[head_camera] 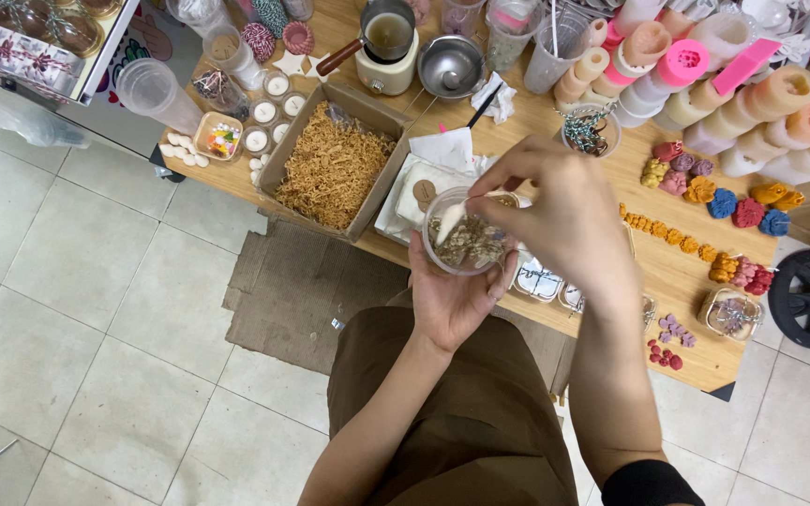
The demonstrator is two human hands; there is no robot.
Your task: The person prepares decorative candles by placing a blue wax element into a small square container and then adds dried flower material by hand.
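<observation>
Cupping a clear cup (469, 245) upright, left hand (452, 295); right hand (569, 220) pinches a white stick (449, 221) slanting down-left into it

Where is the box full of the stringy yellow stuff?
The cardboard box sits on the wooden table, just left of the left hand holding the small clear cup.

Left hand (452, 300) cupped, right hand (569, 220) pinching

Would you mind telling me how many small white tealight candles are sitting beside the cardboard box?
4: tealight candles and, clustered left of the cardboard box. More may be hidden behind jars.
</observation>
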